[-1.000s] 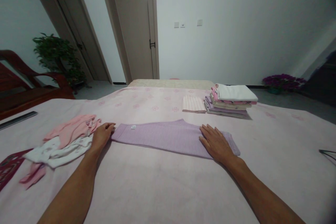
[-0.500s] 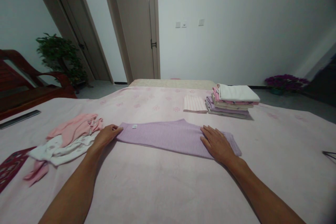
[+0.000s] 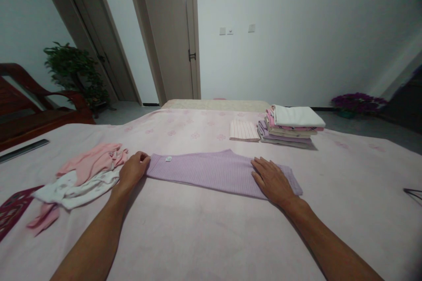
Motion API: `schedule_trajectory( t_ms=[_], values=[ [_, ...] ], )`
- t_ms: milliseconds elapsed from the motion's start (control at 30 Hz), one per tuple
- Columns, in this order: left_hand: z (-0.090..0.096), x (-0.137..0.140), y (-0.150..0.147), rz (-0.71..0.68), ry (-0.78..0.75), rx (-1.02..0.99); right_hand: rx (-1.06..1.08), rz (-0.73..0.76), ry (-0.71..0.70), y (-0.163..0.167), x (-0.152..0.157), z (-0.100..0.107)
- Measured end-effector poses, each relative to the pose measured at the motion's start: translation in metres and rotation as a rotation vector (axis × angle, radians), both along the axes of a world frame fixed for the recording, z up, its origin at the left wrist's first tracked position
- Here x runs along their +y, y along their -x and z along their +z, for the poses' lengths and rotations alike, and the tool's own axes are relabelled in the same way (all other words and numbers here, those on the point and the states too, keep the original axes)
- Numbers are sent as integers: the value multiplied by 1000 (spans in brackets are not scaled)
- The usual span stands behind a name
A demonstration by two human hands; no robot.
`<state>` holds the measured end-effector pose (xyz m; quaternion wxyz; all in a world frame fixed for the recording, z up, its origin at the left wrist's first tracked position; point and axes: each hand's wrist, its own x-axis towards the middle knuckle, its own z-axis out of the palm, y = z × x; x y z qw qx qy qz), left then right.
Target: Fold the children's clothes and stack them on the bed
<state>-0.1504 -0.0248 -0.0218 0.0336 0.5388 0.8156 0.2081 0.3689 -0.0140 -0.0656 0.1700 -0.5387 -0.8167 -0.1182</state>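
Lilac ribbed pants (image 3: 204, 169), folded lengthwise, lie flat across the bed in front of me. A small white label shows near their waist end at the left. My left hand (image 3: 134, 167) is closed at that end, its curled fingers at the waist edge; the fingertips are partly hidden. Stretched flat over the leg part at the right, my right hand (image 3: 271, 180) presses on the fabric with its fingers extended. The cuff end sticks out beyond it.
Left of my left hand lies a loose heap of pink and white clothes (image 3: 90, 169). Folded clothes form a stack (image 3: 293, 125) at the back right, beside a striped folded cloth (image 3: 244, 131). The pink bedsheet (image 3: 198, 232) lies under everything. A dark flat bar (image 3: 24, 150) rests far left.
My left hand has drawn slightly left at the waist edge, and its fingers have curled in more. My right hand and the pants stay nearly the same.
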Motion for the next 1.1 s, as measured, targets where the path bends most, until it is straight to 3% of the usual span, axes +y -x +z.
schedule_trajectory(
  t_ms=[67, 267, 500, 1100],
  values=[
    [5, -3, -3, 38, -24, 21, 18, 9, -14, 0, -1, 0],
    [11, -4, -10, 50, 136, 25, 27, 36, -16, -1, 1, -2],
    [11, -4, -13, 80, 187, 27, 26, 24, -15, -1, 1, -3],
    [-4, 3, -10, 35, 121, 94, 35, 26, -13, 1, -1, 2]
  ],
)
